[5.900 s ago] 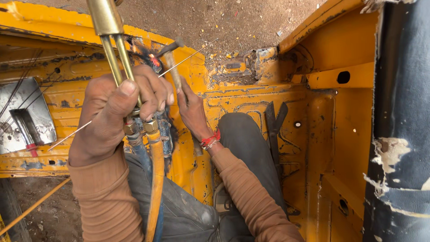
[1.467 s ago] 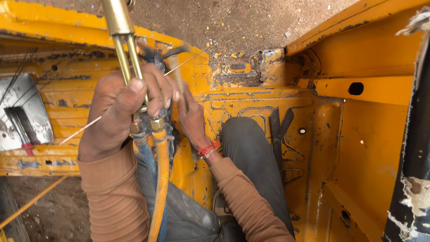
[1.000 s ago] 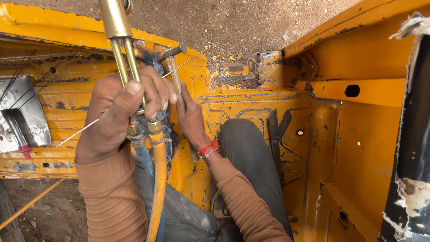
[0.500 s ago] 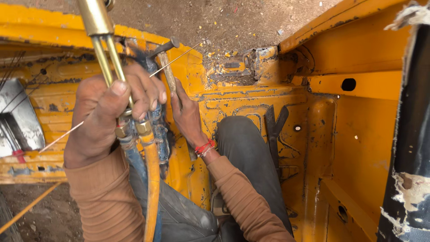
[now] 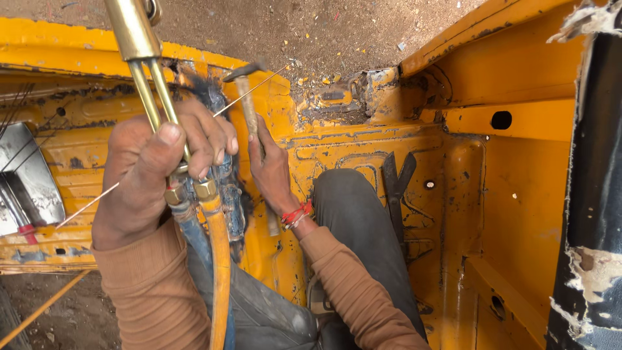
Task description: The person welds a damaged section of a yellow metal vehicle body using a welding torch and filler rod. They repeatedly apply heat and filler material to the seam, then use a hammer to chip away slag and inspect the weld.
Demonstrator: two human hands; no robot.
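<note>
The left hand (image 5: 152, 172) is closed around a brass gas torch (image 5: 139, 61), and the same fingers pinch a thin wire rod (image 5: 253, 91) that runs in a slant from lower left to upper right. The torch tubes rise toward the top edge of the view. Below the fist, brass fittings join an orange hose (image 5: 219, 272) and a blue hose (image 5: 194, 236), which hang down side by side along the forearm.

The right hand (image 5: 272, 170) is clamped on the wooden handle of a small hammer (image 5: 245, 87). The hammer head is up, just beside the burnt black edge (image 5: 204, 91) of the yellow metal panel (image 5: 84, 116). The far end of the rod passes near this head.

The two hands are close together but apart, with the scorched strip of panel between them. The person sits inside the yellow body, a knee in dark trousers (image 5: 356, 214) pressed near the floor wall. To the right, the yellow side wall (image 5: 518, 194) and a dark post (image 5: 593, 194) stand close, so little room remains there; more open space is above, over the dirt ground (image 5: 311, 26).
</note>
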